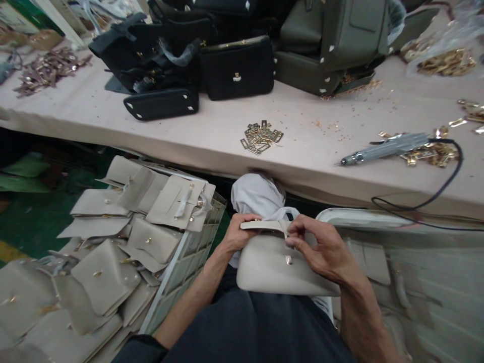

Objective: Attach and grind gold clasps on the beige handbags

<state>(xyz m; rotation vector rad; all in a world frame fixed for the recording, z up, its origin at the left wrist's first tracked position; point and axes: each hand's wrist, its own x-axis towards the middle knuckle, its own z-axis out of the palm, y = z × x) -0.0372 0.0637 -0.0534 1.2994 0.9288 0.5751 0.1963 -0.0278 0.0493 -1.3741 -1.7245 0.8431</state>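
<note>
Beige handbag (280, 269) lies sideways on the lap, both hands' fingers (298, 233) pinching its top flap, left hand (238, 233) and right hand (325, 252) equally near.

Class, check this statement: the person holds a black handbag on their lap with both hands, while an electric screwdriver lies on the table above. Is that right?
Not quite. The handbag on the lap is beige, not black; the black bags sit on the table. The head view shows the left hand and right hand gripping it, with the electric screwdriver lying on the table.
</note>
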